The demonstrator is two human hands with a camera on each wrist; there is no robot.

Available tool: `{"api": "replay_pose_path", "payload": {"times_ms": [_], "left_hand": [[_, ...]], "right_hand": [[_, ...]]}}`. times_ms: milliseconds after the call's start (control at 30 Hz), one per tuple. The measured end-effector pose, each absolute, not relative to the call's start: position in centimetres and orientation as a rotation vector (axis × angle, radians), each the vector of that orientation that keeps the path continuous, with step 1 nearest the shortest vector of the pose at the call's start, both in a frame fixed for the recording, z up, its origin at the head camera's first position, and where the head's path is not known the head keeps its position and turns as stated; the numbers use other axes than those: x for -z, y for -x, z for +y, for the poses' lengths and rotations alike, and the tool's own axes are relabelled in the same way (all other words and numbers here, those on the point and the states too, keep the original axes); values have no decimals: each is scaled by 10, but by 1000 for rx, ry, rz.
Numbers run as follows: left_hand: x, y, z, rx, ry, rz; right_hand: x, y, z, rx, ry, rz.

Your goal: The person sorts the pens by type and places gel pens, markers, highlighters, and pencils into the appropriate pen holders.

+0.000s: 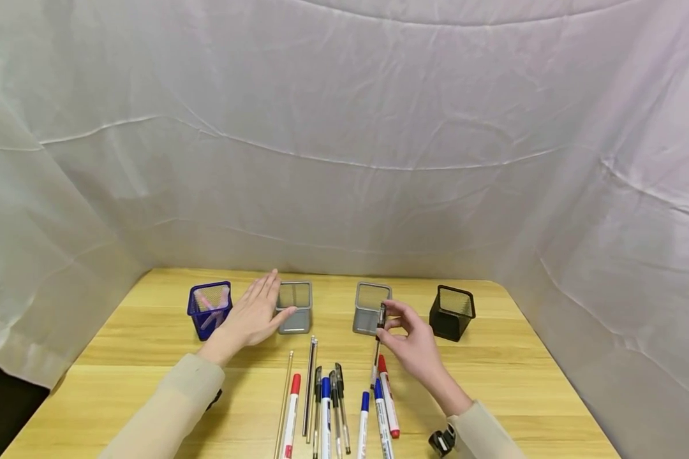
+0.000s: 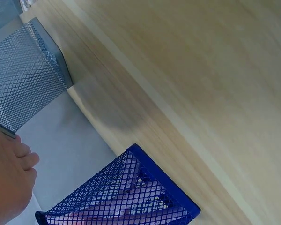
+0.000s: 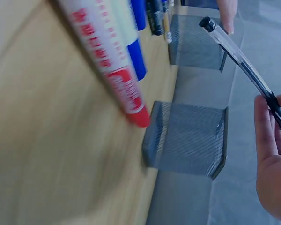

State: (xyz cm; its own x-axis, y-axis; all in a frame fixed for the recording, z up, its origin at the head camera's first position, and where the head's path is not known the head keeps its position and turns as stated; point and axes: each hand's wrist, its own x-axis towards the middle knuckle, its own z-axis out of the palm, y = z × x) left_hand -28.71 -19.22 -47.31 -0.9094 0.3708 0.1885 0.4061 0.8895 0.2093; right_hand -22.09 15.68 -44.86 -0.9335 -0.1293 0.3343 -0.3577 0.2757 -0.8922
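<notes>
My right hand [image 1: 412,343] pinches a black-capped clear gel pen [image 1: 377,347] by its capped end, tilted just in front of the right grey mesh pen holder [image 1: 364,320]. In the right wrist view the pen [image 3: 243,65] shows between thumb and fingers, raised off the table. My left hand [image 1: 255,315] is stretched out, palm down, with straight fingers at the rim of the left grey mesh pen holder [image 1: 296,319]. Below that hand, in the left wrist view, stands the blue mesh holder [image 2: 126,192] with pinkish sticks inside.
A black mesh holder [image 1: 451,313] stands at the right. In front lie pencils [image 1: 309,386], several black gel pens [image 1: 335,401], red-capped markers [image 1: 291,414] and blue-capped markers [image 1: 325,414]. Grey-white cloth [image 1: 344,159] hangs behind the wooden table [image 1: 511,382].
</notes>
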Motion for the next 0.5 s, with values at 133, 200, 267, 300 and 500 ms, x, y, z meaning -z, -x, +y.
{"api": "replay_pose_path", "payload": {"times_ms": [133, 200, 267, 300, 500], "left_hand": [[473, 287, -192, 367, 601, -2924], [473, 287, -191, 367, 601, -2929], [474, 286, -191, 362, 598, -2936], [473, 286, -190, 363, 598, -2936], [472, 285, -190, 356, 591, -2946]], "right_hand": [[444, 225, 148, -1764, -487, -2277], [441, 228, 142, -1777, -498, -2244], [437, 230, 137, -1781, -496, -2217], [436, 231, 134, -1781, -504, -2199], [428, 240, 115, -1798, -560, -2090]]}}
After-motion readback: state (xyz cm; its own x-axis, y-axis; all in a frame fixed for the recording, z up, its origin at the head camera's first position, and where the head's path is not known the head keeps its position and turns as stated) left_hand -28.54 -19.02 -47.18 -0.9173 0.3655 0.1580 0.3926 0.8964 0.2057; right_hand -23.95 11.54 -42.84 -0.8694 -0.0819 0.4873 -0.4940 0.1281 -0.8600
